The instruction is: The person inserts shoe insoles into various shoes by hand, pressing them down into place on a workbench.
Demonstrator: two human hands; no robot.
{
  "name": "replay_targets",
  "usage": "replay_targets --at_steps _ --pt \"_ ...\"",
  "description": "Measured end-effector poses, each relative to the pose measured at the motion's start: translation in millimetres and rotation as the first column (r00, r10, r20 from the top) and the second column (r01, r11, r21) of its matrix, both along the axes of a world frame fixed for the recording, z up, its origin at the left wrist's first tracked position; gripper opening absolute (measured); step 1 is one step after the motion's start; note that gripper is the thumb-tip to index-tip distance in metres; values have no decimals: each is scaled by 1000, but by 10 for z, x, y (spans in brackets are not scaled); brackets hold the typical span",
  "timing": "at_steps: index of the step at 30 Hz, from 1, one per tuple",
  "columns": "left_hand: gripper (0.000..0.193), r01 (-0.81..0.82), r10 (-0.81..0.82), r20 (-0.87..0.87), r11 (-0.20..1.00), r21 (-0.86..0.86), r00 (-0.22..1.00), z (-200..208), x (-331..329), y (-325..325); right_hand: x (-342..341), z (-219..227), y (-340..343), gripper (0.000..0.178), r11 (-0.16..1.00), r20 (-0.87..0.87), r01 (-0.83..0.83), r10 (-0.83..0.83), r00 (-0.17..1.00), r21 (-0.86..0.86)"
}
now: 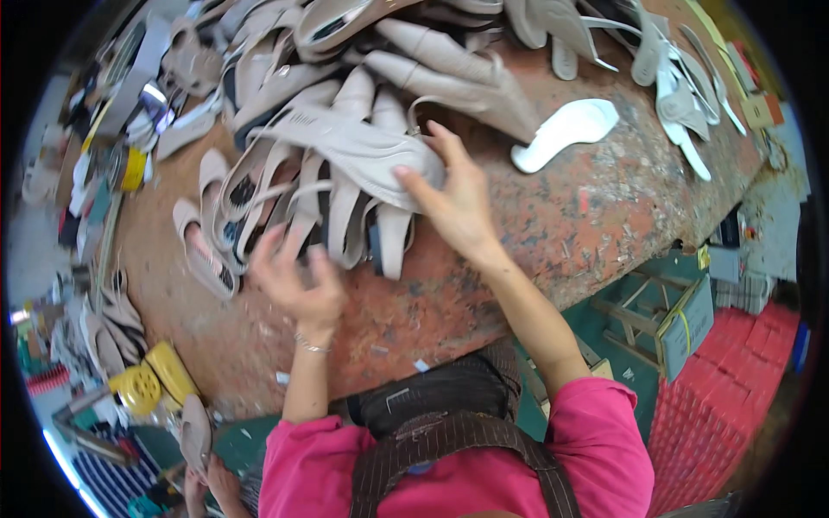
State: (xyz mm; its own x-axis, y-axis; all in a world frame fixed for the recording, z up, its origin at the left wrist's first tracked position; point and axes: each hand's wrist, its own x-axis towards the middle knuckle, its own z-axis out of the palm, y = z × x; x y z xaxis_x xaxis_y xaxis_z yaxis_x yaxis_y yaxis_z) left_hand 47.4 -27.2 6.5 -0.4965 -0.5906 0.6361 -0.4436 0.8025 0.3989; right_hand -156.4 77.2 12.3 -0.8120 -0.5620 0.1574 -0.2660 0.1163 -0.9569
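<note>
My right hand [466, 207] grips the wide end of a beige insole [341, 138], thumb on top and fingers at its far edge. The insole lies slantwise above a pile of beige slingback shoes [350, 216], its narrow end pointing left. My left hand [298, 289], slightly blurred, has its fingers apart and nothing in it. It hovers by the near edge of the shoes, and I cannot tell whether its fingertips touch them. A white insole [566, 134] lies alone on the worn red-brown table [553, 233], right of my right hand.
More beige shoes [458, 82] are heaped at the far side. Pale straps and insoles [682, 95] lie at the far right. A yellow machine [142, 388] stands at the left, near another person's hands [211, 483] holding a shoe. Red stacked packages [725, 388] sit right of the table.
</note>
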Motion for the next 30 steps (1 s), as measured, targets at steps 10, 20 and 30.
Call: replay_targets --at_steps 10,20,30 --pt "27 63 -59 -26 959 277 998 -6 -274 -115 -105 342 1365 28 971 330 -166 215 919 -171" --pt "31 360 46 -462 562 745 885 575 856 220 -33 -399 1780 55 814 -666 357 47 745 457" --pt "25 78 -152 13 576 814 988 233 1810 575 -157 -277 1515 40 875 -526 171 107 844 452"
